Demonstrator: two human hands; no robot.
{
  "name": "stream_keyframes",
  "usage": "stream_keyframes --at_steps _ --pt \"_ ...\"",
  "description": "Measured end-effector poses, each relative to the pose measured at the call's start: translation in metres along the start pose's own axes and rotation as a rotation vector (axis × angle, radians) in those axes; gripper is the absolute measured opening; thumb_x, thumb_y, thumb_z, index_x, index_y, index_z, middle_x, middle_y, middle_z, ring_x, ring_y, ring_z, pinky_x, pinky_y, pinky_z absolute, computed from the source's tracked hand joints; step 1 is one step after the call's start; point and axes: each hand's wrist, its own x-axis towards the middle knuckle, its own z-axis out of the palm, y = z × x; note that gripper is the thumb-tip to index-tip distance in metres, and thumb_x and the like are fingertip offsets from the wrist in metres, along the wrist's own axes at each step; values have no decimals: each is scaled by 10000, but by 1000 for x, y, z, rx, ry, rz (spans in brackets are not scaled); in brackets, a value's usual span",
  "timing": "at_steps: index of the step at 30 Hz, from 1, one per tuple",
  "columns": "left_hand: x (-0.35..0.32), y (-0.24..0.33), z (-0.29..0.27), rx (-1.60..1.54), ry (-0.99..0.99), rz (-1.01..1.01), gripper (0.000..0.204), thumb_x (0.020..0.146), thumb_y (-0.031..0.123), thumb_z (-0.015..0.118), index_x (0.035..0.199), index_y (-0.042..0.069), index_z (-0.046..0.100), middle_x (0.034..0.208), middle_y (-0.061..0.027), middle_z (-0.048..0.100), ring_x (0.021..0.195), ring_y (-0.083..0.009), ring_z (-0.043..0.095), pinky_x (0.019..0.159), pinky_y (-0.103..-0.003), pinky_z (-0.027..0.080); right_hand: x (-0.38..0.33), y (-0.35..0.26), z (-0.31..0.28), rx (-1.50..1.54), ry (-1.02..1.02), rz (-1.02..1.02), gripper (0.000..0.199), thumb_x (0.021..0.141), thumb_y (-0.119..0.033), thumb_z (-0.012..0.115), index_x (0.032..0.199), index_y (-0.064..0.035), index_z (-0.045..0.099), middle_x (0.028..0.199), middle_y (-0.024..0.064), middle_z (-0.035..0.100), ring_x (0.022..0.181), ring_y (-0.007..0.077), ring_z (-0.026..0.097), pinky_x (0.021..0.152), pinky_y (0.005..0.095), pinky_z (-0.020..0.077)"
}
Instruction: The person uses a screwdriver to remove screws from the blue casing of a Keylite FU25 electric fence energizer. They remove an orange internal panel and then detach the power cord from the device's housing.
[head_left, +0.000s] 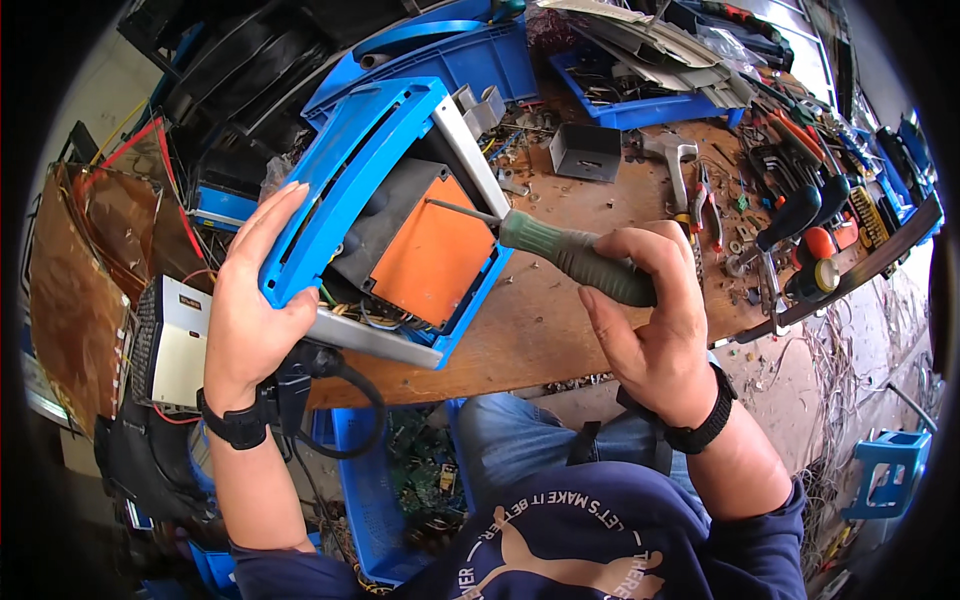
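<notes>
In the head view, the person at the bench has a boxy casing tilted up on the wooden workbench, left of centre. The left hand clasps its near left corner, fingers laid along the outside and thumb pressed at the lower edge. The right hand has its fingers curled round the butt of a screwdriver, the thumb lying loosely apart below the handle. The slim shaft ends over the upper edge of an orange panel; whether the tip touches, I can't tell.

As far as I can judge, the work is partway: the casing stands open on the side facing me, but the dark block bearing that panel still sits inside, with wires bunched beneath, and the frame is whole.

The casing's end is smooth blue, apparently plastic, gently bowed and cut with long slots; straight silvery rails run from it, likely metal. The panel is flat and matt, the screwdriver's handle ribbed, dull green. The bench's brown surface is scuffed and gritty.
</notes>
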Motion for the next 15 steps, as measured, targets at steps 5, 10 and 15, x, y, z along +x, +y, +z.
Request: stream_keyframes --at_steps 5,10,15 --pt "0 3 1 -7 1 -19 701 620 -39 549 1315 42 515 1348 -167 510 1288 -315 450 1079 -378 343 2 -8 1 93 32 302 379 862 -138 656 1184 3 514 935 191 615 814 318 628 715 337 490" --pt "0 2 -1 15 9 0 703 618 -39 546 1316 42 514 1351 -168 506 1290 -320 446 1082 -378 340 8 -2 -1 -95 4 -125 295 884 -119 603 1136 7 515 873 191 635 733 319 635 679 358 496" --pt "0 1 1 11 11 -7 708 617 -35 550 1320 42 513 1356 -174 501 1291 -325 445 1084 -381 338 10 -12 -3 105 36 300 293 875 -113 621 1126 5 524 879 189 622 757 310 627 694 354 490"
